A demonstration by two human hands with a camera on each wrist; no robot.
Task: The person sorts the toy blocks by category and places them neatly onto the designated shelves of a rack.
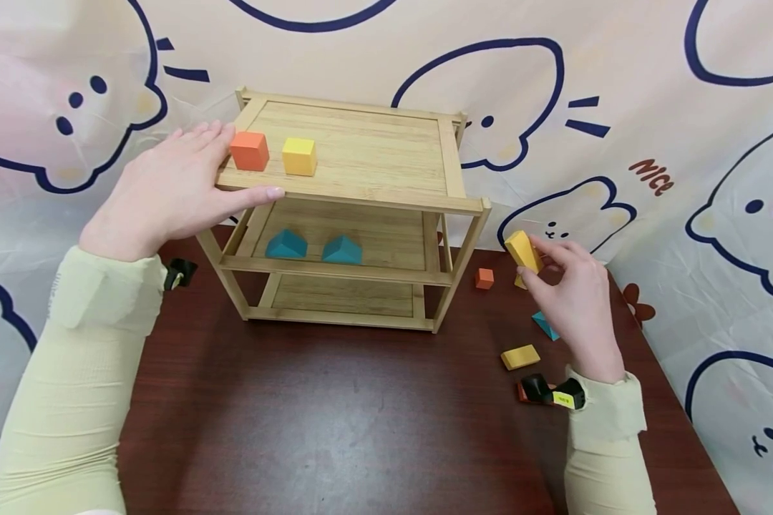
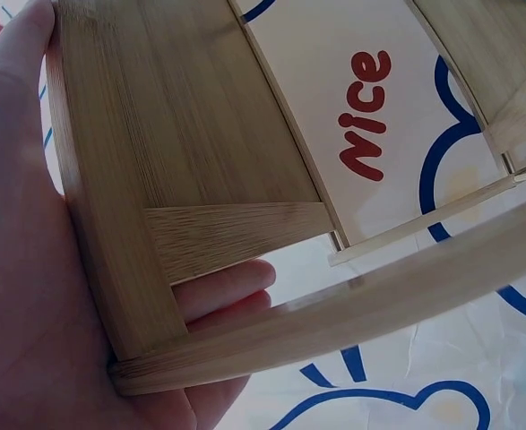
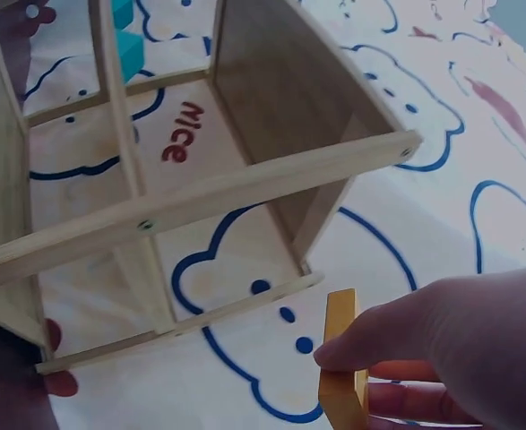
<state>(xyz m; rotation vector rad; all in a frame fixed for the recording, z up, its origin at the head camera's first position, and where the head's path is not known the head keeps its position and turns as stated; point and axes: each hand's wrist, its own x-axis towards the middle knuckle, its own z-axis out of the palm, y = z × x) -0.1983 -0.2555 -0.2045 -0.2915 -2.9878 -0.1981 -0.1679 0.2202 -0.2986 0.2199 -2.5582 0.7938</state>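
Note:
My left hand (image 1: 174, 179) holds the near left corner of a wooden shelf rack (image 1: 373, 154), thumb along the front edge and fingers over the left side. Through a gap in the frame, its fingers (image 2: 227, 285) show in the left wrist view. An orange cube (image 1: 250, 151) and a yellow cube (image 1: 299, 157) sit on the top shelf beside that hand. Two teal triangular blocks (image 1: 286, 244) stand on the middle shelf. Right of the rack, my right hand (image 1: 573, 300) pinches a yellow rectangular block (image 1: 522, 250) between thumb and fingers, raised above the table.
On the dark table (image 1: 335, 422), right of the rack, lie a small orange cube (image 1: 484, 279), a teal block (image 1: 545, 326) and a yellow rectangular block (image 1: 520, 357). A reddish block is partly hidden by the right wrist camera (image 1: 550, 392). Printed cloth walls (image 1: 728, 243) stand behind and beside.

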